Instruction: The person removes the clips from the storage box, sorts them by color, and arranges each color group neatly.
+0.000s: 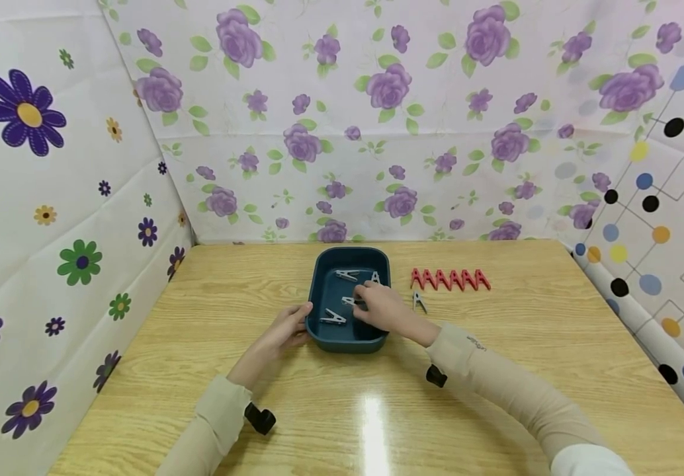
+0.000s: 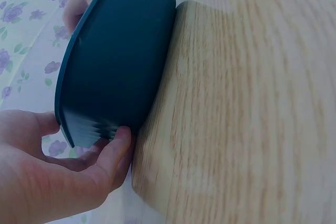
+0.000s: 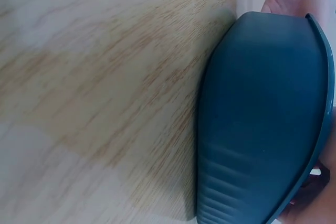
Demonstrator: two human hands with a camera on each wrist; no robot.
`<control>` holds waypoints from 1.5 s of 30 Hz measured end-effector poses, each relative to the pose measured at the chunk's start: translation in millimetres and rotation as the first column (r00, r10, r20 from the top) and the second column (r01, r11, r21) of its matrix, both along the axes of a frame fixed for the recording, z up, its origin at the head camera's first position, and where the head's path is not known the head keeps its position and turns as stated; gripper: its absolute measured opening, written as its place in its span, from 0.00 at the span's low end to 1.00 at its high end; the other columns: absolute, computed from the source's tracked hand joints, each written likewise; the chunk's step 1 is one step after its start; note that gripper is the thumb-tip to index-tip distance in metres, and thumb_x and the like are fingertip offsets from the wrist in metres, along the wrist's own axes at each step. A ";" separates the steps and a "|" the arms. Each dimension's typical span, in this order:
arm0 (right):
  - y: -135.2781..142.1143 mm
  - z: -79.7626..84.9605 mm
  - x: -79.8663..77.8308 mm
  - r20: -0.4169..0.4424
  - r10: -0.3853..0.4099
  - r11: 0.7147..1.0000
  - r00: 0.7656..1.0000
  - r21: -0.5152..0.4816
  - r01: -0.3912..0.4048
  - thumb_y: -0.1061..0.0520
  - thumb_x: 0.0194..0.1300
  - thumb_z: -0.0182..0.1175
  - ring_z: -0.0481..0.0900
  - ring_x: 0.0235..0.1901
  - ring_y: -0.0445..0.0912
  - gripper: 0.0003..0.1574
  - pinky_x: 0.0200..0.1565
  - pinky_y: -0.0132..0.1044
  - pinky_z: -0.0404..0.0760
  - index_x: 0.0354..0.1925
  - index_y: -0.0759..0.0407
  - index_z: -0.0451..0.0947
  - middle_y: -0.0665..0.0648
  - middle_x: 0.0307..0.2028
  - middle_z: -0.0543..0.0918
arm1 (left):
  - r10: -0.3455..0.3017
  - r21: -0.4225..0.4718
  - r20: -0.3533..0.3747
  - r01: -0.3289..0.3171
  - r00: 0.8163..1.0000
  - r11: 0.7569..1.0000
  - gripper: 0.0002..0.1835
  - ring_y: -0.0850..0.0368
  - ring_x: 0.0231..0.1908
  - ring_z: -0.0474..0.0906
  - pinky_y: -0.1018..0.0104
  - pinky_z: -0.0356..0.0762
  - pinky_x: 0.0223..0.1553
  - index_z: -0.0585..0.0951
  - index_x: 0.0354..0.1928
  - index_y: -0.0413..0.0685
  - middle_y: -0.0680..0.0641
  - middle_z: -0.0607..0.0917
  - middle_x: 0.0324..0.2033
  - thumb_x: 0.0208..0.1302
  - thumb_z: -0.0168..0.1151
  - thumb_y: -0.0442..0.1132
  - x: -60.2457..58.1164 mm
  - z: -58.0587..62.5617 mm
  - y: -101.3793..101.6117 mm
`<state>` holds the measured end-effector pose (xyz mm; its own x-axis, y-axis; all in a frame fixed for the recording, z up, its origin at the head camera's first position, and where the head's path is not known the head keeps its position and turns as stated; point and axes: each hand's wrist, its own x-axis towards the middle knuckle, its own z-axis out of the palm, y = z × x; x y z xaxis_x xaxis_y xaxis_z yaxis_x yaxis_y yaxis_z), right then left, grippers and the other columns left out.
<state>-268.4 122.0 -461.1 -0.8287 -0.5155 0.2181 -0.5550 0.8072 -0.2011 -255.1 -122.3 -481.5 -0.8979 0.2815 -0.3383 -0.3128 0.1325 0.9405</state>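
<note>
A dark teal plastic basin (image 1: 350,345) stands on the wooden table with several grey clothespins lying in it, one of them a clothespin (image 1: 334,317) near its front left corner. My left hand (image 1: 290,325) holds the basin's left side, thumb at the rim and fingers against the outer wall, as the left wrist view shows. Reaching over the right rim, my right hand (image 1: 385,308) has thumb and fingers around a grey clothespin (image 1: 348,301) inside. Part of that clothespin is hidden by the fingers. In the right wrist view, the basin wall covers most of this hand.
Right of the basin, several red clothespins (image 1: 450,279) line up in a row on the table (image 1: 247,277). Just in front of the row's left end is a single grey clothespin (image 1: 419,302). Flower-printed cloth (image 1: 342,132) hangs behind the table.
</note>
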 end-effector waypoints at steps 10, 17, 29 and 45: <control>5.3 2.1 0.5 -0.068 -0.021 0.990 0.997 -0.143 0.011 0.54 0.63 0.65 0.79 0.33 0.43 0.13 0.34 0.36 0.81 0.45 0.57 0.81 0.55 0.36 0.81 | -0.010 -0.001 0.002 0.010 1.000 1.000 0.35 0.43 0.62 0.72 0.55 0.74 0.60 0.56 0.72 0.33 0.29 0.71 0.62 0.76 0.44 0.53 -1.7 1.4 -0.2; 8.6 -1.2 0.0 -0.096 -0.036 0.981 0.995 -0.193 0.017 0.53 0.63 0.65 0.78 0.33 0.41 0.12 0.34 0.33 0.80 0.43 0.56 0.81 0.53 0.35 0.80 | 0.008 -0.004 0.014 -0.008 1.000 1.000 0.33 0.45 0.61 0.73 0.57 0.76 0.58 0.58 0.72 0.35 0.31 0.72 0.62 0.76 0.44 0.52 -1.9 1.3 0.8; 15.1 0.7 -0.1 -0.132 -0.036 0.966 0.991 -0.257 0.001 0.53 0.62 0.66 0.78 0.31 0.40 0.12 0.32 0.32 0.80 0.42 0.56 0.81 0.52 0.34 0.79 | -0.010 0.002 -0.004 0.010 1.000 1.000 0.35 0.52 0.54 0.77 0.66 0.79 0.49 0.58 0.71 0.33 0.30 0.73 0.61 0.75 0.45 0.53 -2.1 0.8 -1.9; 24.7 0.7 0.3 -0.121 -0.051 0.940 0.991 -0.340 0.007 0.54 0.61 0.66 0.74 0.24 0.41 0.13 0.24 0.29 0.72 0.41 0.60 0.81 0.59 0.33 0.80 | -0.013 0.009 -0.006 0.013 1.000 1.000 0.34 0.53 0.53 0.78 0.67 0.79 0.47 0.58 0.71 0.32 0.30 0.74 0.60 0.76 0.45 0.53 -0.9 -1.1 -1.2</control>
